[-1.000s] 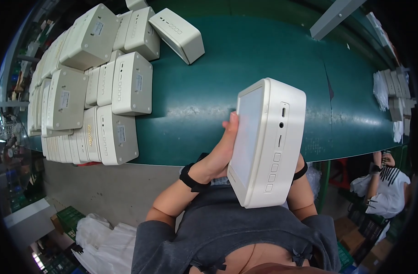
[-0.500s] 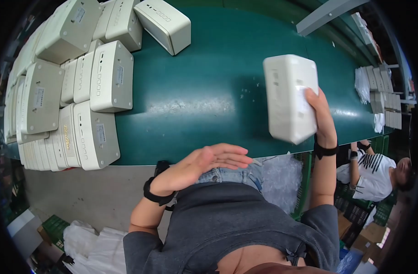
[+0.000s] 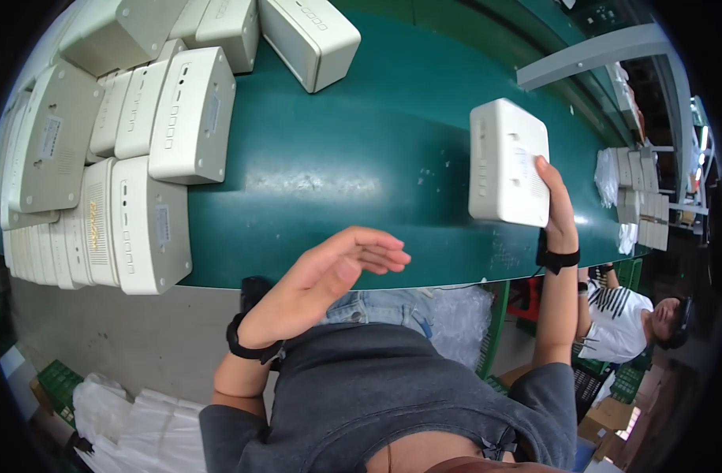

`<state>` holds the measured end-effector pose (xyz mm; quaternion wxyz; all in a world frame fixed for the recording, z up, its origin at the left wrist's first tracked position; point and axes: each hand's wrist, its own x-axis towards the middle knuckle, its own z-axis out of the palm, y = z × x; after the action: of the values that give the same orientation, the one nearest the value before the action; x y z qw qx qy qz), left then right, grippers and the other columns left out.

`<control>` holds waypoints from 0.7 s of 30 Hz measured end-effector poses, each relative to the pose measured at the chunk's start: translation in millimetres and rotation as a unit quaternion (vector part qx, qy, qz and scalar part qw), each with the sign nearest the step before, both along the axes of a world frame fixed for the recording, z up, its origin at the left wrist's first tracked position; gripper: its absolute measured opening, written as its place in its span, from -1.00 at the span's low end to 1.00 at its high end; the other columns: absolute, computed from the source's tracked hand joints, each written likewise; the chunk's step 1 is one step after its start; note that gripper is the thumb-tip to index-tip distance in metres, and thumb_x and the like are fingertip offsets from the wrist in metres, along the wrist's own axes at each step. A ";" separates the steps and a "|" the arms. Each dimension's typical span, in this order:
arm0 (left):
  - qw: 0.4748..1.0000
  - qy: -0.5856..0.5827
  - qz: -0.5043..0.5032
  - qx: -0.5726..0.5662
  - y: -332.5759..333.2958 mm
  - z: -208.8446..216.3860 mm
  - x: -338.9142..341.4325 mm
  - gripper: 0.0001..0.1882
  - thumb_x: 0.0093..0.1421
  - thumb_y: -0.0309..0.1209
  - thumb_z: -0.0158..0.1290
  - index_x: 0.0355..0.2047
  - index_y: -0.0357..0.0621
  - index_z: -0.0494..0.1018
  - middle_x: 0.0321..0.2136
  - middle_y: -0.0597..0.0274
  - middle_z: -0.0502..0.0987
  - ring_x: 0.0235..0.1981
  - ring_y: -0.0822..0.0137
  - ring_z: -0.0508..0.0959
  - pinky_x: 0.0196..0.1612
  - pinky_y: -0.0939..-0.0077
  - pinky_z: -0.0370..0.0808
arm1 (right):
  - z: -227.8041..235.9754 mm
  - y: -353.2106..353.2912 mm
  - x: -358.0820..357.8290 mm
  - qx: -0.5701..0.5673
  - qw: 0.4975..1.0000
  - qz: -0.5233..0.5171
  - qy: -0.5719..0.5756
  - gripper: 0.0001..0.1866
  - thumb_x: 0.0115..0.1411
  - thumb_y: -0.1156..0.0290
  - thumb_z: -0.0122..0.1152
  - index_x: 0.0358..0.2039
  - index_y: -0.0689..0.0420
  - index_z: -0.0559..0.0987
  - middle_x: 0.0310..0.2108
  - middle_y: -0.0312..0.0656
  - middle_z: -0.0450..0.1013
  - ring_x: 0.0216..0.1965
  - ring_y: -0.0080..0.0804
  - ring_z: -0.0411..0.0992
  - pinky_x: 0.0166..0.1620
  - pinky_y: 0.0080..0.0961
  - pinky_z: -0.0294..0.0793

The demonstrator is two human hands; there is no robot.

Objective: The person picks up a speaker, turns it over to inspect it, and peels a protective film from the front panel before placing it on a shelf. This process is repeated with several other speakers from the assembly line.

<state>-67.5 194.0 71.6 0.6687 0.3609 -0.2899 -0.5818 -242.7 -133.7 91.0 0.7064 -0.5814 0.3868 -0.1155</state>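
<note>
A white, box-shaped electronic device [image 3: 507, 162] with rounded corners is up over the green table on the right. My right hand [image 3: 560, 205] grips it by its right side, the thumb lying across its face. My left hand [image 3: 317, 284] hovers at the table's front edge, palm turned inward, fingers stretched and slightly curved, with nothing in it. To its left stand rows of similar cream devices [image 3: 152, 225], packed side by side and partly stacked, with ports and buttons along their narrow sides. One more device [image 3: 313, 43] sits apart at the far side of the table.
The green tabletop [image 3: 321, 158] runs across the view. A grey metal post [image 3: 589, 55] rises at the far right. More white devices [image 3: 645, 197] and plastic wrap [image 3: 607, 177] lie beyond. At right another person [image 3: 621, 315] works near green crates. Clear plastic bags [image 3: 455, 323] hang below the edge.
The device in my right hand has turned, showing its buttoned narrow side and a flatter face. My left hand has shifted slightly left, its fingers more curved. The whole view has shifted a little.
</note>
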 end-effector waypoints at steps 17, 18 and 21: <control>0.949 -0.244 0.200 -0.029 -48.0 3.5 12.4 -0.29 -0.13 -0.43 0.36 0.01 -0.20 0.24 -0.17 0.19 0.43 -0.18 0.39 0.49 -0.19 0.53 0.49 | -23.3 100.5 16.5 0.066 0.983 0.164 -0.051 -0.32 0.26 -0.05 -0.09 0.19 0.25 0.23 0.12 0.09 0.27 0.03 -0.18 0.36 0.04 -0.35 0.40; 0.946 -0.243 0.215 -0.015 -46.0 3.4 11.9 -0.32 -0.13 -0.43 0.36 -0.03 -0.19 0.25 -0.21 0.21 0.44 -0.19 0.40 0.49 -0.19 0.53 0.49 | -14.1 94.2 21.3 0.057 0.987 0.152 -0.015 -0.37 0.26 0.00 -0.05 0.18 0.22 0.28 0.12 0.03 0.29 0.07 -0.25 0.34 0.07 -0.40 0.37; 0.941 -0.240 0.240 0.010 -46.7 3.3 8.0 -0.39 -0.13 -0.42 0.36 -0.11 -0.18 0.26 -0.28 0.24 0.46 -0.22 0.43 0.49 -0.20 0.55 0.48 | 5.4 89.6 22.6 0.076 0.977 0.148 -0.134 -0.28 0.20 -0.06 0.03 0.18 0.23 0.26 0.17 0.03 0.23 0.14 -0.22 0.27 0.14 -0.33 0.29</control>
<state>-59.4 147.3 74.9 0.6952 0.5554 -0.3407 -0.3036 -220.1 -44.1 96.3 0.8030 -0.5564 0.2060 -0.0564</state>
